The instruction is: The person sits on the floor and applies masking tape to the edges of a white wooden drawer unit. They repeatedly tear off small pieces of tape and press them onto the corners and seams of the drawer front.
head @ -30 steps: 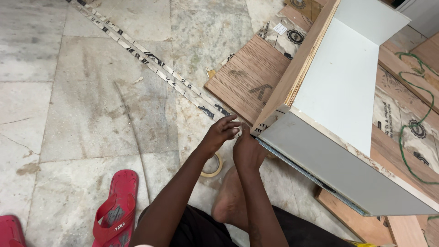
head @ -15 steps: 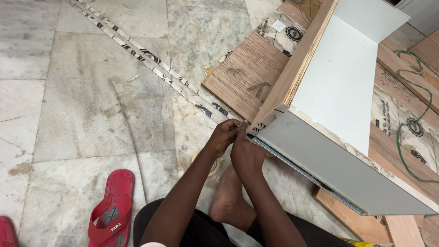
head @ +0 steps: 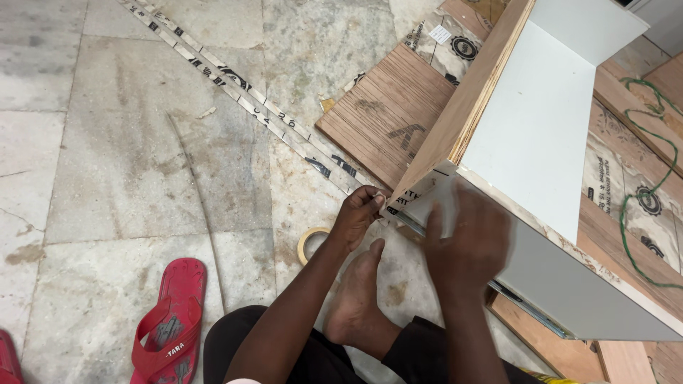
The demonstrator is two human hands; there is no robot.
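A white-faced plywood cabinet piece lies on the floor in front of me. My left hand is at its near corner, fingers pinched on the end of a thin edge strip there. To the right, my right hand is blurred, fingers spread, lying flat on the cabinet's grey-white lower panel. It holds nothing. My bare foot rests on the floor between my arms, just below the corner.
A roll of tape lies on the marble floor by my left wrist. Long printed strips run diagonally across the floor. A brown board lies beyond the corner. A red sandal sits lower left, a green cord at right.
My right hand has left the corner and slid right along the lower panel, opening flat. My left hand stays pinched at the corner.
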